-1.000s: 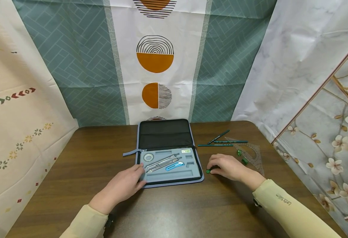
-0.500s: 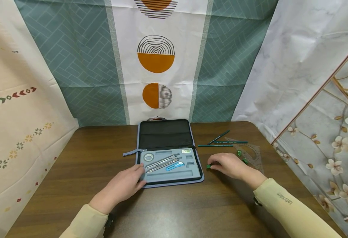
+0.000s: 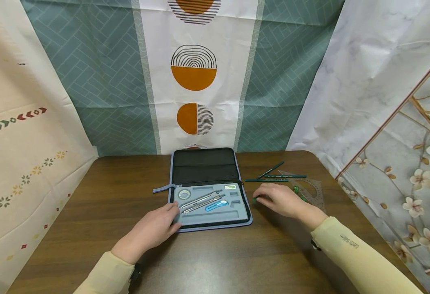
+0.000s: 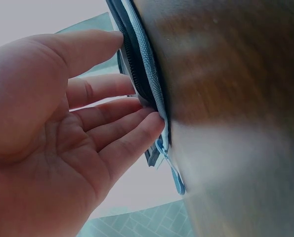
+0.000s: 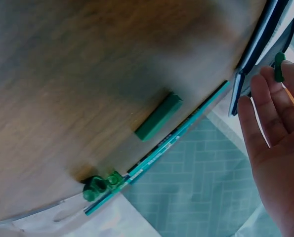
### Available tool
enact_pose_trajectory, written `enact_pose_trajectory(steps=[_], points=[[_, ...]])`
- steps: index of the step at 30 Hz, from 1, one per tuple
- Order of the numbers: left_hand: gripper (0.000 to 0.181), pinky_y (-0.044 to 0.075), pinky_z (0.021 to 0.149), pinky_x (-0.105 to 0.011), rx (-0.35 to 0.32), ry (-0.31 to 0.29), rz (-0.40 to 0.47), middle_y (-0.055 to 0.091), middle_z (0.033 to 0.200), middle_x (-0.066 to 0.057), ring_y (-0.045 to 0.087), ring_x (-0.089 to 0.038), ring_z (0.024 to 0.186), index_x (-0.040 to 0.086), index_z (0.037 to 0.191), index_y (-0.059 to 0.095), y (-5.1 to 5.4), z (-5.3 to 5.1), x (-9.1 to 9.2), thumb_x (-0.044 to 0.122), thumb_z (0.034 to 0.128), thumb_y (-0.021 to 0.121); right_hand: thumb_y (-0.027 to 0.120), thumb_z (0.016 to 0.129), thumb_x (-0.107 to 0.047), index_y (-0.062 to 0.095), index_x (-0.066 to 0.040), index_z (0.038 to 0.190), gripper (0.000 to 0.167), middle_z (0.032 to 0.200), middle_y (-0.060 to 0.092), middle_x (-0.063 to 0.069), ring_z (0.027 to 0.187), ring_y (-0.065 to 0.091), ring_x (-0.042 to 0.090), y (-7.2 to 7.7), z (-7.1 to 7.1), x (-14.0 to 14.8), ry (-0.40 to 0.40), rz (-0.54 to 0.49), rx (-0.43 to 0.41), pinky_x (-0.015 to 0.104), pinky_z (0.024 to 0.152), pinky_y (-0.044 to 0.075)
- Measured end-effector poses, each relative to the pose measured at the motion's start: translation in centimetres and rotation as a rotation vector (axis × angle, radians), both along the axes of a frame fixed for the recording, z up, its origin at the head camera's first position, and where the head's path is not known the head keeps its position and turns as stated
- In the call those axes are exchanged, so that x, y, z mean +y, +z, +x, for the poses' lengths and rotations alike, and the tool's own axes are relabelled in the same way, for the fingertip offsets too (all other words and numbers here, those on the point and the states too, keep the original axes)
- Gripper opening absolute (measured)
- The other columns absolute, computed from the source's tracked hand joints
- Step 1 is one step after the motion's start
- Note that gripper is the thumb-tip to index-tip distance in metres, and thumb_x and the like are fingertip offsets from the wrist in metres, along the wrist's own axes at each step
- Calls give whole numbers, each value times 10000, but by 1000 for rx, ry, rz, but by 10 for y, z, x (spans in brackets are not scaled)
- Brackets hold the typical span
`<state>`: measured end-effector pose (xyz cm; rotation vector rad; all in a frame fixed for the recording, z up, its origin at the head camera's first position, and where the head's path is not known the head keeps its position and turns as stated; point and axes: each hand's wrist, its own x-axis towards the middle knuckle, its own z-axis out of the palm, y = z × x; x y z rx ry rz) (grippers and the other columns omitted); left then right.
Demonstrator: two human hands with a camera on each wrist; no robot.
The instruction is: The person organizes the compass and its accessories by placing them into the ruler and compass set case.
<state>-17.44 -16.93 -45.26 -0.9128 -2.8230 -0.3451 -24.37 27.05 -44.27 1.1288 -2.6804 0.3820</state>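
The pencil case point(image 3: 215, 224) lies unfolded, its grey-blue tray holding two metal compasses point(image 3: 196, 201), a blue cutter point(image 3: 216, 205), a round disc point(image 3: 183, 194) and a small green-and-white box point(image 3: 230, 187). At its left front corner the left hand point(image 3: 152, 230) rests, fingertips on the tray; the left wrist view shows this hand point(image 4: 72, 113) with its thumb and fingers at the zipped edge. Just beyond the right edge, the right hand point(image 3: 282, 200) pinches a small green piece point(image 5: 280, 67) between thumb and finger. A green block point(image 5: 159, 116) lies on the table beside that hand.
Three dark green pencils point(image 3: 285, 176) lie behind the right hand. A transparent protractor set square point(image 3: 317, 192) and two small green pieces point(image 5: 95, 187) are to the right. A strap point(image 3: 162, 189) sticks out on the case's left. Patterned cloths surround the table.
The right hand has moved slightly back and left, nearer the case's edge, with the small green piece between its fingers. The left hand has stayed at the corner.
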Motion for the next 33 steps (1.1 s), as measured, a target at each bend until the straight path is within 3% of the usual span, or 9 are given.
enact_pose_trajectory(steps=[6, 14, 22, 33], points=[[248, 628, 936, -490, -5, -4, 3, 678, 1416, -281, 723, -383, 1227, 21, 1113, 716, 2, 0, 0, 175, 987, 865, 766, 1068, -176, 811, -164, 1153, 97, 1071, 735, -73, 944, 702, 105, 5, -1, -9, -15, -9, 20, 415, 811, 597], [242, 627, 936, -497, -21, 8, 0, 676, 1424, -281, 719, -391, 1238, 23, 1110, 716, 4, 1, 1, 178, 991, 860, 736, 1076, -129, 806, -134, 1193, 136, 1145, 781, -45, 1011, 737, 149, 7, -4, -21, -17, -34, 8, 443, 858, 614], [251, 625, 947, -502, -23, 13, -2, 673, 1427, -284, 717, -394, 1243, 20, 1117, 714, 2, 1, 1, 185, 995, 858, 774, 1047, -111, 822, -137, 1223, 184, 1028, 735, -78, 788, 598, 64, 10, -8, -29, 4, -71, -23, 365, 751, 555], [242, 623, 946, -499, -20, 9, 5, 670, 1433, -283, 713, -392, 1252, 26, 1108, 711, 2, 0, 1, 181, 993, 858, 817, 1014, -105, 798, -103, 1261, 248, 1063, 777, -58, 835, 646, 65, 15, -12, -41, -34, -103, -77, 347, 757, 574]])
